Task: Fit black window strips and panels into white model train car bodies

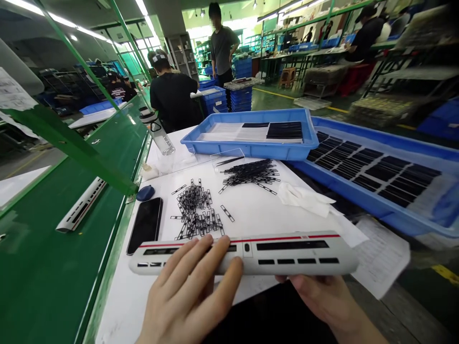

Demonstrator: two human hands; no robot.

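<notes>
A white model train car body [292, 252] with a red stripe and black window openings lies lengthwise across my view, above the near part of the white table. The fingers of my left hand [193, 286] are laid over its side, left of the middle, and cover some windows. From below, my right hand [322, 296] grips the right half; its fingertips are partly hidden behind the body. Just beyond it is a loose pile of small black window-frame strips [195, 205], with one strip [227, 213] lying apart. A denser heap of black strips [251, 172] sits farther back.
Blue trays [247, 150] [358, 191] holding black strips stand at the back and right. A phone [145, 224], a round blue item [145, 193], a clear bottle [163, 141] and crumpled tissue [304, 198] lie about. Another train body [82, 205] rests on the green surface left. Several people are beyond.
</notes>
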